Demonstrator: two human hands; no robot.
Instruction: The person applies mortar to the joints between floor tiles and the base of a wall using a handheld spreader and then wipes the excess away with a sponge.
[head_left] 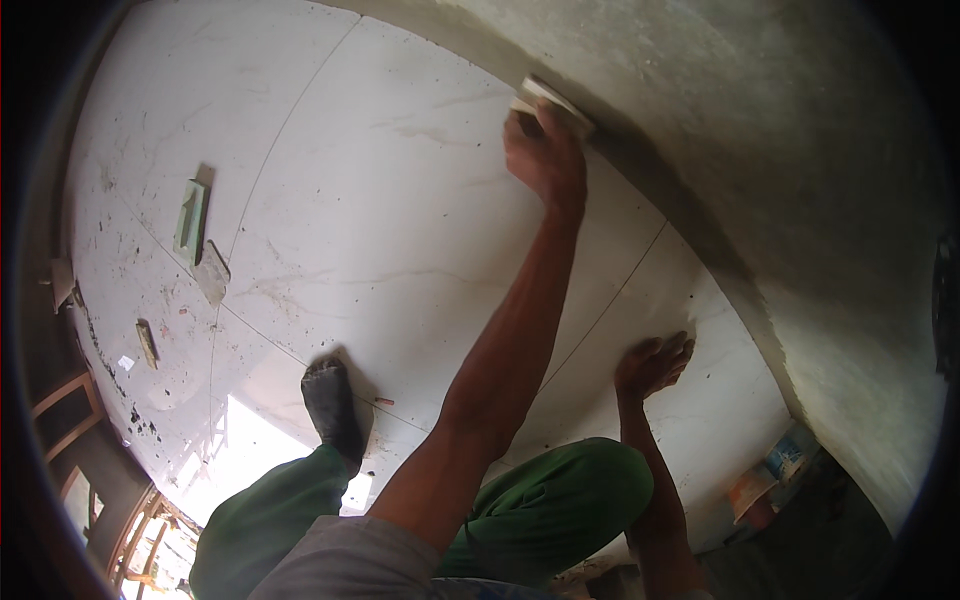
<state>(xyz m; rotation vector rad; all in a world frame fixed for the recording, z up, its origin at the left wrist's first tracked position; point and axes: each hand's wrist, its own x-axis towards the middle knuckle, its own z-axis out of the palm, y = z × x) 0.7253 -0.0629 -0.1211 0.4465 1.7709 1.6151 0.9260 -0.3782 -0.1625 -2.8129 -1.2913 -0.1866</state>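
Note:
My left hand (548, 160) reaches far out, its fingers closed on a pale, flat rectangular piece (562, 108). That piece meets the joint where the white tiled floor (400, 230) runs up to the grey wall. Its exact kind is too blurred to make out. Farther right and nearer to me, my right hand (655, 366) is on the tiles with its fingers stretched toward the wall and nothing in it.
The grey plastered wall (780, 180) curves along the right. A pale green float (190, 222) and a flat grey shard (212, 274) lie at the left, with a small stick (147, 343) nearer. An orange container (750, 495) and a blue bucket (785, 458) stand lower right.

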